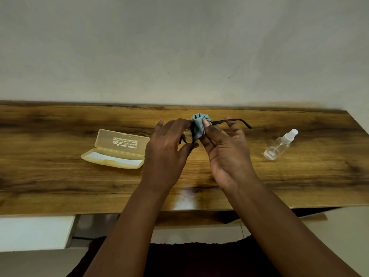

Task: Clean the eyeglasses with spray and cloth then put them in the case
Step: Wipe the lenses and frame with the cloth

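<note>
A: While the left hand [166, 145] grips the eyeglasses [229, 122] above the tabletop [60, 186], which stage?
B: Wiping. Right hand [225, 148] fingers pinch the cloth [199, 126] round a lens; case [115, 149] open, unfilled.

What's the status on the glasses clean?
Left hand grips eyeglasses; right hand pinches cloth on lens. Case open, spray bottle lying aside. Nothing blocking.

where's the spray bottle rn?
In the head view the spray bottle lies on its side on the right of the wooden table, apart from the right hand, on the opposite side from the open case.
</note>
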